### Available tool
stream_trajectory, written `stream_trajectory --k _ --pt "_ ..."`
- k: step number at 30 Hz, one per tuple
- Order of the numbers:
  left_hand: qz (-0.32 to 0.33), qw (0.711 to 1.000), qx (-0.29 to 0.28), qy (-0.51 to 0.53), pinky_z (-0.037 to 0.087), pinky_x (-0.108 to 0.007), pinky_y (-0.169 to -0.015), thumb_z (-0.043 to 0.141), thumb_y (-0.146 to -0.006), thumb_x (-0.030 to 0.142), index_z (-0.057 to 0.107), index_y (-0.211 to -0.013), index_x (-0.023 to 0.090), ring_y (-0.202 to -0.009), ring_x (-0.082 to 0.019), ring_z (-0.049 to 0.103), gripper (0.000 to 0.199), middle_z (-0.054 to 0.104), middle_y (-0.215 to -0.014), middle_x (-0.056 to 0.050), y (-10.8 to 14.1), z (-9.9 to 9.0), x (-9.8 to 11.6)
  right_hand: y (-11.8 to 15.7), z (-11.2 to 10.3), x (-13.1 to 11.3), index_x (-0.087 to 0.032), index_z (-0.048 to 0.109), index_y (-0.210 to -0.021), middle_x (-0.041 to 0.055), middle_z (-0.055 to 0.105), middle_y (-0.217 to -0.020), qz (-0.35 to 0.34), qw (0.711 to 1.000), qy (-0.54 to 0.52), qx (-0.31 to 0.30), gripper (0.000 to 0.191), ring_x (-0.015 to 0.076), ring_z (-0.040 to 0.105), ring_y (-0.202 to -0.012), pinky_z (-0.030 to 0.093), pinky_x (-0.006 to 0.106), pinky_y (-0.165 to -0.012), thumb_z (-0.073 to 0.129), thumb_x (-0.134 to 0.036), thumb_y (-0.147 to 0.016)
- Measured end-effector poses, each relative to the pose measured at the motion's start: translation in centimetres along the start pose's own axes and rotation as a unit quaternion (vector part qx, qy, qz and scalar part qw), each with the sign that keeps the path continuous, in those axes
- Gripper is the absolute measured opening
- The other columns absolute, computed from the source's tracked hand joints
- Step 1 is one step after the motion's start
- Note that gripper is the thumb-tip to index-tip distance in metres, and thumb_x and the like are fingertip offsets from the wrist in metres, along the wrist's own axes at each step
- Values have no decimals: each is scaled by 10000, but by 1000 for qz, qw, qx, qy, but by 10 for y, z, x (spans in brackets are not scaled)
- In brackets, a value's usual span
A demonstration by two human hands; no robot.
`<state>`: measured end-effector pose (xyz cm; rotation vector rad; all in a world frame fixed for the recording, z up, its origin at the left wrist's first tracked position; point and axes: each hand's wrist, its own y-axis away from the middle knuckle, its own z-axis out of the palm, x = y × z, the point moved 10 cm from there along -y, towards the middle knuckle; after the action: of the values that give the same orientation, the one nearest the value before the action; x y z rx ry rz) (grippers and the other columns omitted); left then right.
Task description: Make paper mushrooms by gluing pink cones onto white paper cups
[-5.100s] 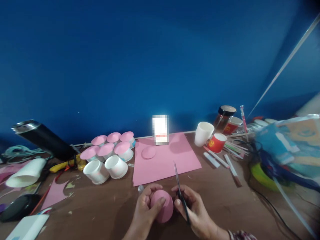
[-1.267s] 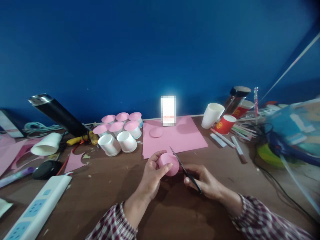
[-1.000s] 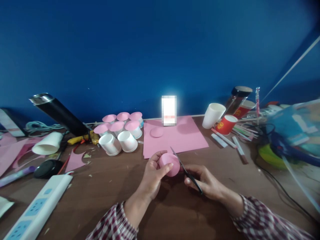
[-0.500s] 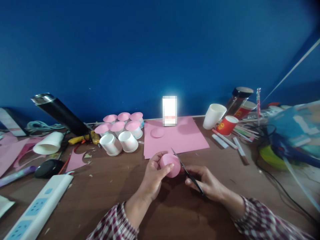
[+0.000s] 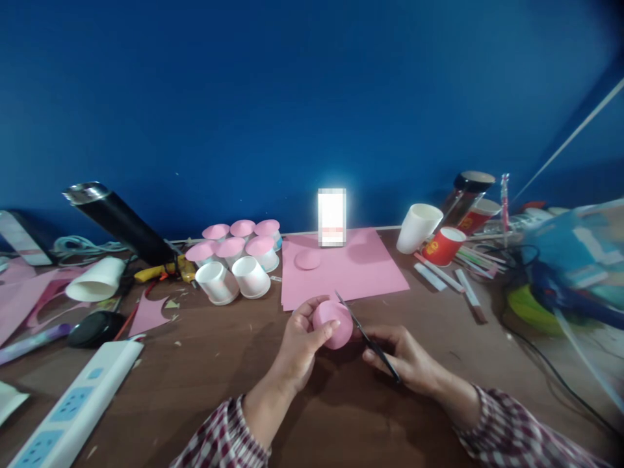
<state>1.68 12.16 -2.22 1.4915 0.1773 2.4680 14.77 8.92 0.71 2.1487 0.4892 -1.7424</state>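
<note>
1. Above the brown desk (image 5: 312, 432), near a pink sheet (image 5: 361, 273), my left hand (image 5: 294, 354) holds the pink disc (image 5: 342, 333) in a narrow pinch.
2. My right hand (image 5: 414, 361) grips the scissors (image 5: 377, 353) at its edge.
3. Turning the disc slowly, scissors steady, likely keeps the curve smooth.

My view is mostly matt paper, with brown wood-look under it.
The pink disc (image 5: 344, 332) and pink sheet (image 5: 358, 273) look like smooth, matt paper; the scissors (image 5: 385, 359) show slim metal blades. I read the tabletop (image 5: 209, 396) as smooth with a faint sheen, the flask (image 5: 124, 224) as dark and satiny with a shiny metal rim (image 5: 88, 192), the power strip (image 5: 116, 367) as smooth plastic, and the checked sleeves (image 5: 227, 434) as soft, gathered cloth.
</note>
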Motion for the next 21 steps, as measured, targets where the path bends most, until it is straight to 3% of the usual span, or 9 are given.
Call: stream_trajectory --k 13,21 --pt "2 1000 -9 -4 469 -257 -755 803 -601 212 582 -1083 155 -826 -154 610 533 667 -957 -74 -1 0 2 0 -2 5 -115 658 -1123 96 701 -934 12 1000 15 0 418 215 624 -827 490 286 -716 580 -411 -838" --pt "7 999 -22 -28 472 -240 -753 787 -633 201 566 -1108 144 -841 -141 606 527 667 -959 -72 -1 0 4 0 -1 5 -108 682 -1065 64 681 -809 17 1000 10 4 366 176 609 -760 489 251 -692 587 -376 -835"
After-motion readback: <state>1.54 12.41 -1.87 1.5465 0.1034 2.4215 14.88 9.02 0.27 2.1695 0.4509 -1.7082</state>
